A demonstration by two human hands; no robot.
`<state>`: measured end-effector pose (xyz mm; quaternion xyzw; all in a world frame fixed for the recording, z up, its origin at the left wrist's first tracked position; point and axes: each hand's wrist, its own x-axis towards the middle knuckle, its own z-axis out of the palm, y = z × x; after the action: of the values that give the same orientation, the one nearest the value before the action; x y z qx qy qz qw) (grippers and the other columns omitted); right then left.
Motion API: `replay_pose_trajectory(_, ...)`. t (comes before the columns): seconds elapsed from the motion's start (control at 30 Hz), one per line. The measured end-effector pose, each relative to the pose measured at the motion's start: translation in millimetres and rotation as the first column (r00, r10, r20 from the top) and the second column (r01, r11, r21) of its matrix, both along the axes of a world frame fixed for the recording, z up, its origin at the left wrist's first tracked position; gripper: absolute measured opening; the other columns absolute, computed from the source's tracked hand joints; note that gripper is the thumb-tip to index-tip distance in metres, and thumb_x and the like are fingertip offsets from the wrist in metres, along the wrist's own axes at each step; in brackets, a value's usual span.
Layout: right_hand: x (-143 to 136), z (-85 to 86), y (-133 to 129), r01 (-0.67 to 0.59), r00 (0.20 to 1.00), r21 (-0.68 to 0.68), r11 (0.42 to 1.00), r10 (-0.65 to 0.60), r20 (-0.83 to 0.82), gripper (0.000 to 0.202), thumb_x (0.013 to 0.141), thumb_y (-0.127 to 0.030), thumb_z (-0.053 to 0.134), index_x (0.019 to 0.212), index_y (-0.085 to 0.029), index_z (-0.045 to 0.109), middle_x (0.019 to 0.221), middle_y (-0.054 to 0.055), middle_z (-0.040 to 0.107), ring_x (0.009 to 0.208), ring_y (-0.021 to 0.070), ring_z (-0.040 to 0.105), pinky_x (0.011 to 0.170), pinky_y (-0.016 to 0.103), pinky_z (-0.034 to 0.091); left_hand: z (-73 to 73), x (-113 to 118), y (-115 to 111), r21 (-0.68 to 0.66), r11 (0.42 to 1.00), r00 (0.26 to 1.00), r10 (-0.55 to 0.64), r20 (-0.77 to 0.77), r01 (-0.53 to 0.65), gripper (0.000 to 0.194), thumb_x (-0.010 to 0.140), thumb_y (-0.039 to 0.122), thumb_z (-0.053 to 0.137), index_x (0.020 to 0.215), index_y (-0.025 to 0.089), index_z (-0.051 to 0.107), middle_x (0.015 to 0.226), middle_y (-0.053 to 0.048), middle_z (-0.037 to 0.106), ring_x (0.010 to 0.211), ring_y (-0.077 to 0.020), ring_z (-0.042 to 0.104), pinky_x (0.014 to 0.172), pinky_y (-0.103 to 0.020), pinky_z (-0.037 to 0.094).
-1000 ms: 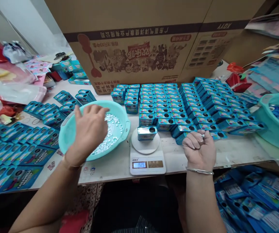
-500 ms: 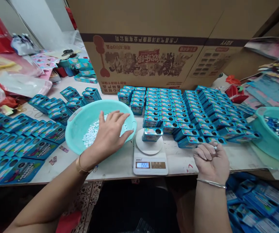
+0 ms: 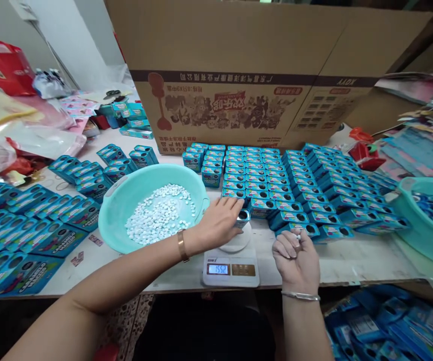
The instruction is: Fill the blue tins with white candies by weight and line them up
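A white digital scale (image 3: 230,276) stands at the table's front edge, its display reading about 155.2. On its round plate is a small blue box (image 3: 243,217), mostly covered by my left hand (image 3: 216,224), whose fingers reach over and around it. To the right of the scale, my right hand (image 3: 296,255) is closed palm-up, with a small white candy (image 3: 298,236) pinched at the fingertips. Left of the scale sits a turquoise basin (image 3: 116,220) with many white candies (image 3: 152,215) on its bottom.
Rows of blue boxes (image 3: 254,173) stand behind the scale, before a large cardboard box (image 3: 220,45). More blue boxes (image 3: 50,233) line the left side. A second turquoise basin (image 3: 408,225) with shiny blue packets is at the right, above a heap of blue boxes (image 3: 400,321).
My left hand has moved right from over the basin to the box on the scale. My right hand has shifted left, nearer the scale, still closed. The view has tilted slightly upward.
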<state>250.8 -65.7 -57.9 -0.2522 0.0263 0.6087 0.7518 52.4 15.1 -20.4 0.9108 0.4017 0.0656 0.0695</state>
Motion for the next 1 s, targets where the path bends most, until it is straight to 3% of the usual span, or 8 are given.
replay_pose_trajectory(0.1,0,-4.9,-1,-0.01,1.0,-0.009,1.0,0.01,-0.008,0.018,0.081,-0.015,0.066,0.077,-0.018,0.049,0.053,-0.011,0.036,0.036,0.0042,0.031,0.034,0.016,0.03,-13.3,-2,4,-0.099,0.993,0.998,0.059,0.019,-0.057,0.035,0.089,0.033,0.063,0.119,0.015,0.056,0.115,-0.012,0.064,0.106,-0.028,0.062,0.088,-0.039,0.051)
replay_pose_trajectory(0.17,2,-7.8,-2,-0.01,1.0,-0.011,1.0,0.01,-0.004,0.019,0.079,-0.014,0.068,0.077,-0.017,0.049,0.053,-0.011,0.037,0.036,0.0041,0.031,0.034,0.016,0.03,-9.4,-11,2,-0.15,0.987,0.987,0.081,0.135,-0.061,0.033,0.09,0.036,0.062,0.118,0.018,0.057,0.11,-0.009,0.064,0.098,-0.0249,0.065,0.082,-0.035,0.053)
replay_pose_trajectory(0.33,2,-9.7,1,-0.017,1.0,-0.012,1.0,0.018,0.015,0.017,0.08,-0.014,0.065,0.077,-0.018,0.048,0.054,-0.01,0.037,0.037,0.0045,0.033,0.035,0.016,0.031,45.5,-54,-20,-0.027,0.996,0.911,0.091,0.402,-0.088,0.048,0.093,0.041,0.06,0.136,0.024,0.048,0.11,-0.006,0.061,0.095,-0.0209,0.063,0.081,-0.033,0.051)
replay_pose_trajectory(0.43,-3,-8.9,4,-0.04,0.999,-0.027,0.999,0.041,0.016,0.015,0.082,-0.013,0.06,0.077,-0.018,0.047,0.054,-0.01,0.038,0.037,0.0047,0.034,0.035,0.016,0.032,77.6,-91,-30,0.059,0.986,0.946,0.13,0.296,-0.154,0.044,0.096,0.04,0.055,0.136,0.023,0.049,0.106,-0.006,0.061,0.09,-0.0204,0.063,0.078,-0.032,0.05)
replay_pose_trajectory(0.53,-9,-8.0,8,-0.071,0.997,-0.056,0.996,0.073,0.032,0.014,0.082,-0.011,0.057,0.078,-0.018,0.046,0.054,-0.01,0.038,0.036,0.005,0.033,0.035,0.016,0.031,92.5,-127,-28,0.102,0.966,0.97,0.228,0.083,-0.236,0.038,0.094,0.038,0.056,0.13,0.023,0.054,0.105,-0.006,0.062,0.086,-0.0209,0.063,0.074,-0.031,0.048)
replay_pose_trajectory(0.67,-13,-4.2,13,-0.084,0.993,-0.053,0.995,0.088,0.081,0.013,0.08,-0.007,0.053,0.078,-0.018,0.047,0.054,-0.009,0.039,0.036,0.0053,0.034,0.035,0.017,0.032,87.1,-161,-11,0.174,0.909,0.909,0.4,-0.12,-0.378,0.036,0.093,0.036,0.056,0.125,0.02,0.056,0.107,-0.008,0.062,0.091,-0.0226,0.063,0.072,-0.03,0.048)
replay_pose_trajectory(0.8,-12,1.8,14,-0.062,0.994,-0.096,0.993,0.07,0.086,0.014,0.08,-0.007,0.052,0.076,-0.019,0.045,0.053,-0.009,0.037,0.035,0.0054,0.033,0.033,0.017,0.03,62.1,-180,1,0.025,0.921,0.842,0.365,-0.397,-0.388,0.028,0.088,0.026,0.059,0.114,0.017,0.063,0.103,-0.01,0.065,0.089,-0.023,0.065,0.069,-0.03,0.047)
replay_pose_trajectory(1.0,-4,4.5,12,-0.005,0.987,-0.112,0.994,0.022,0.159,0.02,0.074,-0.002,0.053,0.075,-0.019,0.042,0.055,-0.01,0.033,0.036,0.0045,0.029,0.034,0.017,0.026,61.0,-192,1,0.06,0.918,0.855,0.388,-0.343,-0.393,0.036,0.09,0.03,0.056,0.124,0.018,0.059,0.108,-0.01,0.064,0.096,-0.0257,0.065,0.068,-0.031,0.048)
